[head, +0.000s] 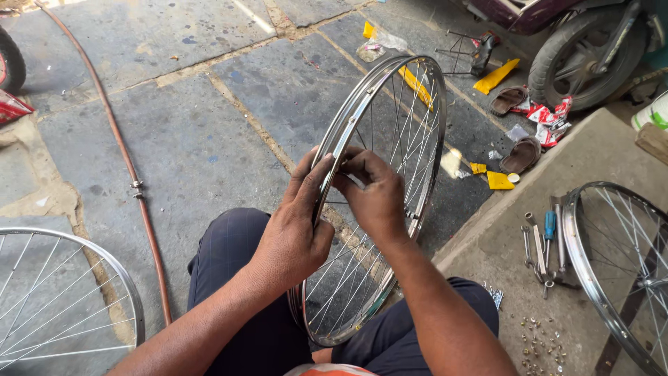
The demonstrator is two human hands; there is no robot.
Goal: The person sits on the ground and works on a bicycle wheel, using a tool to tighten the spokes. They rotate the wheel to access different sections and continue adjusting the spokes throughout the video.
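A shiny spoked bicycle wheel rim point(379, 90) stands upright between my knees. My left hand point(296, 223) grips the near side of the rim from the left. My right hand point(372, 191) reaches among the spokes just inside the rim, its fingers pinched on a spoke or nipple there. The exact part under the fingertips is hidden.
A second spoked wheel point(66, 299) lies at the lower left, a third point(619, 271) on the raised ledge at right. Wrenches and a blue-handled screwdriver point(546, 240) and small brass nipples point(543, 345) lie on that ledge. A reddish hose point(122, 150), sandals point(518, 157) and a scooter tyre point(584, 52) sit beyond.
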